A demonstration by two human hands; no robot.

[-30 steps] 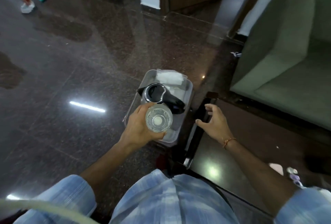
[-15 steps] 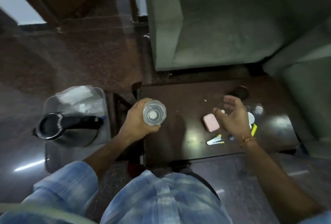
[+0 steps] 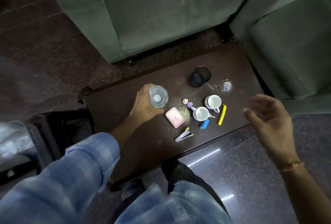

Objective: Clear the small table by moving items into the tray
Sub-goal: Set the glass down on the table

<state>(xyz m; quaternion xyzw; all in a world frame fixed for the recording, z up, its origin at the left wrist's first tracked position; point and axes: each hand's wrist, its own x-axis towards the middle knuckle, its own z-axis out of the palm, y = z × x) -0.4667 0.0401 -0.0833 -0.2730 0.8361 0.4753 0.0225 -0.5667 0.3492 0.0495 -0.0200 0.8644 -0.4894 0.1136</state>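
Your left hand is wrapped around a clear glass, holding it upright over the left part of the small dark table. Your right hand is empty, fingers spread loose, hovering over the table's right edge. On the table there's a pink case, two white cups, a black cup, a blue stapler and a yellow clip. The tray isn't clearly visible.

Single head view, looking steeply down, close above small table
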